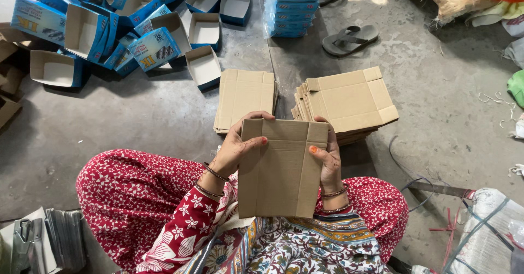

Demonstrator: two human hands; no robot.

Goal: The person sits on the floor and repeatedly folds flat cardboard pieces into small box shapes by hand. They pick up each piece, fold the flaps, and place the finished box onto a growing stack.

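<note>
I hold a flat brown cardboard box blank (pixel 279 170) upright over my lap, creases showing on its inner face. My left hand (pixel 236 147) grips its left edge with the thumb across the front. My right hand (pixel 327 156) grips the right edge, thumb on the front too. Both wrists wear bangles. On the concrete floor just beyond lie two stacks of the same blanks: a squared stack (pixel 244 95) at the left and a fanned, taller stack (pixel 349 102) at the right.
A heap of folded blue box trays (pixel 117 25) fills the far left. Stacked blue boxes (pixel 292 6) stand at top centre, with grey sandals (pixel 349 38) beside them. A stapler and metal strips (pixel 46 241) lie at lower left, a tied bundle (pixel 486 230) at lower right.
</note>
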